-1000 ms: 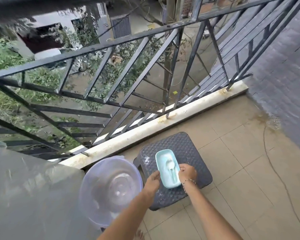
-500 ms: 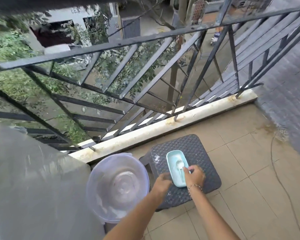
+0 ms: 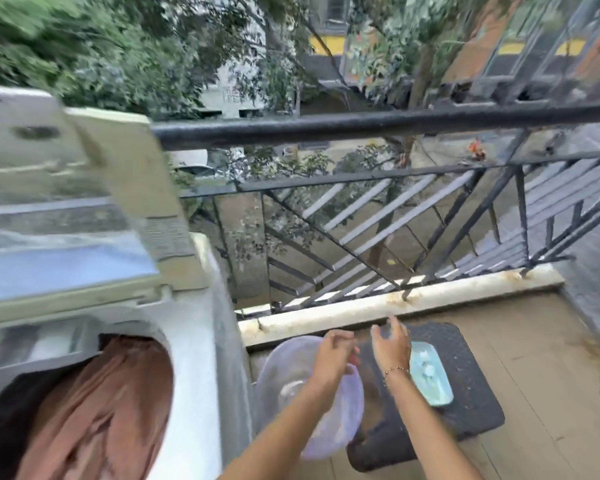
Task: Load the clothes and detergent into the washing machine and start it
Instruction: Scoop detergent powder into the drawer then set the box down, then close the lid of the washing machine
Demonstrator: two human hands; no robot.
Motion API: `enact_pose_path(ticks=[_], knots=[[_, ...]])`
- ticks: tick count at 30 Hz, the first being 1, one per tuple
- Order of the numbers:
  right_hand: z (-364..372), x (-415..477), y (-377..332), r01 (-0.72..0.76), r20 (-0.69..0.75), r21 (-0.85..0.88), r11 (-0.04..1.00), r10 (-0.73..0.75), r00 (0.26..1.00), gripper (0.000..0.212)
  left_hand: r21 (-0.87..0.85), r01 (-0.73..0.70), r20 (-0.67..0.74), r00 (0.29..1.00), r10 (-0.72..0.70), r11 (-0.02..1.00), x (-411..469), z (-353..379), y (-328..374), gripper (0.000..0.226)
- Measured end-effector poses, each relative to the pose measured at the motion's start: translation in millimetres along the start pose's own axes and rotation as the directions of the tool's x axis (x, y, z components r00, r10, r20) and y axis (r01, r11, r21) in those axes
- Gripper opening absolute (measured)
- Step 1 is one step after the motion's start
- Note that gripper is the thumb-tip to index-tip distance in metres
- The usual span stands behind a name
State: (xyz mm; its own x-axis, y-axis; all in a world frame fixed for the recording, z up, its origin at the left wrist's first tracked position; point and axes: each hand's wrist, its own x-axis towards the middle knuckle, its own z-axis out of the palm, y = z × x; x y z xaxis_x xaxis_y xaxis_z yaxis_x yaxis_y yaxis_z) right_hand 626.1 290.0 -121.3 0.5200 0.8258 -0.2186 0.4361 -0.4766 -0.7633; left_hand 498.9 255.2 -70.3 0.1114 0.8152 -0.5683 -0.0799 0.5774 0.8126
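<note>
A white top-loading washing machine (image 3: pixel 201 344) fills the left side, its lid (image 3: pixel 84 209) raised. Brown clothes (image 3: pixel 97 410) lie in the drum. A light blue detergent container (image 3: pixel 430 375) lies open on a dark woven stool (image 3: pixel 475 407) at the lower right. My left hand (image 3: pixel 333 356) hovers with curled fingers over a clear lilac basin (image 3: pixel 284 375); motion blur hides whether it holds anything. My right hand (image 3: pixel 390 344), a bracelet on its wrist, is raised above the stool with fingers spread and nothing in it.
A black metal railing (image 3: pixel 361 128) on a pale concrete ledge (image 3: pixel 413 303) closes the balcony ahead, with trees and a street beyond. Beige floor tiles (image 3: pixel 541 382) extend right of the stool. The basin sits between the machine and the stool.
Both hands have let go of the detergent container and risen. My view has swung up and left, bringing the open machine and the clothes into sight.
</note>
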Motion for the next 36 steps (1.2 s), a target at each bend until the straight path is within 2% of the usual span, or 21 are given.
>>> enact_pose_path(ticks=[3,9,13,19,24,26,29,31,33,36], knots=[[26.9,-45.9,-52.9,0.133,0.011,0.027,0.991,-0.133,0.991,0.048,-0.029,-0.092,-0.052,0.995,0.091,0.995,-35.1,-57.3,25.0,0.023],[79.2,-133.0,-138.9,0.268,0.061,0.103,0.958,-0.275,0.959,0.045,-0.03,-0.208,-0.111,0.973,0.203,0.978,-84.2,-168.8,45.3,0.018],[115.9,-176.1,-175.1,0.301,0.115,0.124,0.946,-0.315,0.942,0.041,-0.046,-0.235,-0.163,0.961,0.225,0.971,-104.6,-235.5,49.1,0.017],[162.3,-244.4,-219.0,0.382,0.12,0.125,0.915,-0.397,0.91,0.032,-0.098,-0.257,-0.276,0.935,0.222,0.961,-135.1,-319.4,49.5,0.012],[198.1,-288.6,-240.3,0.424,0.195,0.119,0.898,-0.44,0.877,0.026,-0.044,-0.248,-0.378,0.901,0.214,0.968,-150.1,-388.7,39.8,0.008],[211.9,-301.7,-245.7,0.433,0.221,0.111,0.895,-0.447,0.867,0.026,0.056,-0.252,-0.447,0.859,0.25,0.966,-155.4,-414.9,35.8,0.008],[230.6,-316.1,-250.3,0.476,0.255,0.064,0.877,-0.475,0.842,0.03,0.359,-0.213,-0.499,0.779,0.38,0.909,-161.9,-453.6,27.8,0.018],[239.2,-320.7,-251.5,0.525,0.277,-0.006,0.851,-0.503,0.819,0.031,0.571,-0.152,-0.496,0.719,0.487,0.806,-161.3,-474.2,21.6,0.023],[246.2,-322.9,-251.2,0.58,0.302,-0.086,0.81,-0.533,0.79,0.03,0.752,-0.081,-0.438,0.681,0.587,0.654,-158.9,-490.6,17.0,0.025],[255.1,-321.1,-247.6,0.641,0.358,-0.187,0.744,-0.557,0.75,0.032,0.891,-0.023,-0.315,0.688,0.653,0.454,-150.7,-505.8,12.9,0.03]])
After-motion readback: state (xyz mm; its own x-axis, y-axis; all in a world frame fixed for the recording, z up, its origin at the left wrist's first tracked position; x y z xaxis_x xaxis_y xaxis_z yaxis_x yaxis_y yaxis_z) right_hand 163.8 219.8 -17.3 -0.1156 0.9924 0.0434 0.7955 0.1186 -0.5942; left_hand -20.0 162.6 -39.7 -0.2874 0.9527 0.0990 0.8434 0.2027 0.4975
